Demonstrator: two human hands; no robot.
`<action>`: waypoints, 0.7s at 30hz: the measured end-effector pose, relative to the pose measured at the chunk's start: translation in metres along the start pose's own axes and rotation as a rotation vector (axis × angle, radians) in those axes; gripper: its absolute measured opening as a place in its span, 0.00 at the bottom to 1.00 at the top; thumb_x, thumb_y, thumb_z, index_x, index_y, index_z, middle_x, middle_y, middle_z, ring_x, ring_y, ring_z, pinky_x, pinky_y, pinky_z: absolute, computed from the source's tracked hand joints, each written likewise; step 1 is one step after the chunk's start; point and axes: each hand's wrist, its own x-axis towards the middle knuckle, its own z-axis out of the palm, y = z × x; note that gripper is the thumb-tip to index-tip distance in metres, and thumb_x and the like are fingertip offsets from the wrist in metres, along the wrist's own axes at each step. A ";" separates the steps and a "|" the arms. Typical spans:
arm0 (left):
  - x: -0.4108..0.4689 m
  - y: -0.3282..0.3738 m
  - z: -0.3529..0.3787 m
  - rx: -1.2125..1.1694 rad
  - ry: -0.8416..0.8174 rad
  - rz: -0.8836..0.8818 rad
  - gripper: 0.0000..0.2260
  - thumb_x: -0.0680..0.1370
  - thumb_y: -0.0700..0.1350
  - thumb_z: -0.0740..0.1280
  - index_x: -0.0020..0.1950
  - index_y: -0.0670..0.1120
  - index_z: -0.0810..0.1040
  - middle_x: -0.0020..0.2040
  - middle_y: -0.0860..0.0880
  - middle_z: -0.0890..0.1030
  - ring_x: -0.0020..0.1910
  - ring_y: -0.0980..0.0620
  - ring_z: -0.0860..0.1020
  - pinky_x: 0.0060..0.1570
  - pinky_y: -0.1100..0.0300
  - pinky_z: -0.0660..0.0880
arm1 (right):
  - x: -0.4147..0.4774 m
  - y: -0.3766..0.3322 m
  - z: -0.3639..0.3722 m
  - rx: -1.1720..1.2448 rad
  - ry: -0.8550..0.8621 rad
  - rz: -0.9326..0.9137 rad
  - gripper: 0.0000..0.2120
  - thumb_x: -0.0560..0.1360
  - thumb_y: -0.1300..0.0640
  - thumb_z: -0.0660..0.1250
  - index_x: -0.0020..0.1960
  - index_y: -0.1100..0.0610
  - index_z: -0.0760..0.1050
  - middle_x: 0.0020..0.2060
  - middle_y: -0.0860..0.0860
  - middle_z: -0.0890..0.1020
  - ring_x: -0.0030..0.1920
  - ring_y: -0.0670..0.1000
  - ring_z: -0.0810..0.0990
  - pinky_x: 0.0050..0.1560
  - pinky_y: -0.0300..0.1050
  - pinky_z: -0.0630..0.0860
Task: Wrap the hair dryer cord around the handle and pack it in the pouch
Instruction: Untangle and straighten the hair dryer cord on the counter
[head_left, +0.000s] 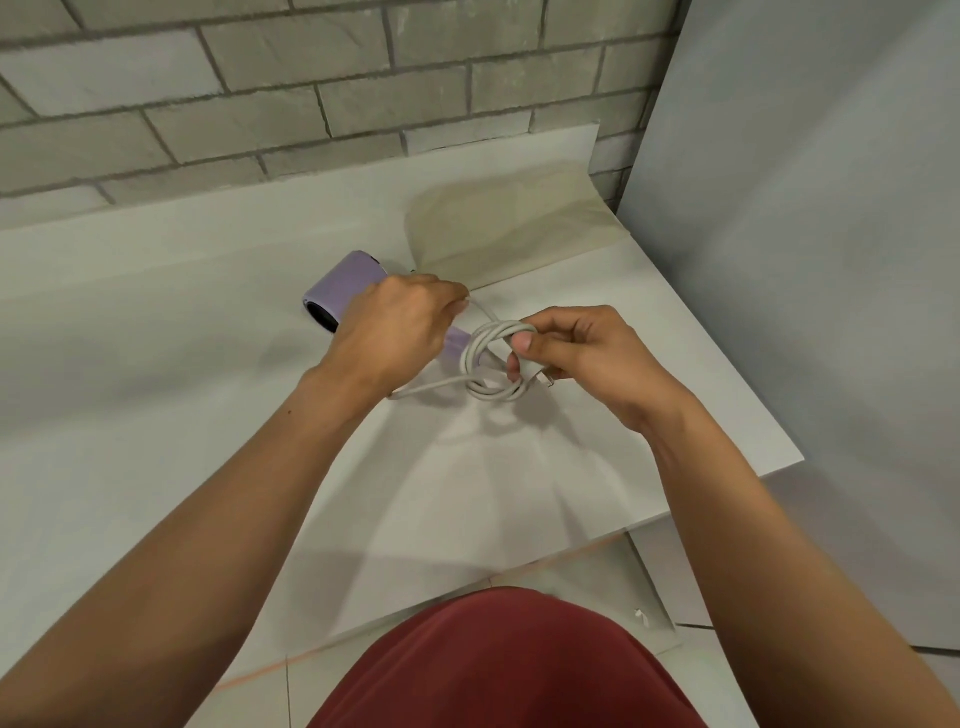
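Note:
A lilac hair dryer (343, 288) lies on the white table (156, 322), its dark nozzle facing left. My left hand (395, 332) covers the top of its handle (457, 343) and grips it. The white cord (491, 358) forms several loops around the handle's lower end. My right hand (576, 358) pinches those loops, with the plug end poking out under its fingers. One strand of cord runs left beneath my left wrist. A flat beige pouch (514, 223) lies just behind the hands.
A grey brick wall (311, 93) backs the table. A grey panel (805, 208) stands at the right. The table's right edge (727, 374) runs close to my right wrist, with tiled floor below.

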 end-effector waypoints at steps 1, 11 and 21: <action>0.001 0.001 0.002 0.001 -0.033 -0.011 0.13 0.84 0.47 0.58 0.48 0.46 0.80 0.42 0.48 0.81 0.45 0.38 0.80 0.38 0.49 0.76 | 0.001 0.001 0.000 0.000 0.005 0.005 0.05 0.80 0.59 0.72 0.50 0.60 0.85 0.42 0.58 0.88 0.44 0.52 0.84 0.44 0.42 0.77; 0.005 -0.002 -0.003 -0.144 -0.182 0.333 0.10 0.84 0.45 0.67 0.61 0.53 0.85 0.51 0.53 0.86 0.50 0.52 0.83 0.47 0.52 0.78 | 0.001 0.004 0.008 -0.015 0.087 0.039 0.05 0.79 0.57 0.73 0.50 0.58 0.86 0.42 0.60 0.88 0.42 0.52 0.83 0.44 0.43 0.79; 0.003 -0.030 0.014 -0.191 -0.108 0.175 0.11 0.84 0.45 0.66 0.63 0.45 0.85 0.58 0.48 0.86 0.57 0.45 0.83 0.55 0.48 0.79 | -0.002 0.002 -0.002 -0.007 0.046 0.039 0.07 0.81 0.59 0.72 0.56 0.59 0.85 0.49 0.55 0.89 0.46 0.57 0.89 0.60 0.56 0.83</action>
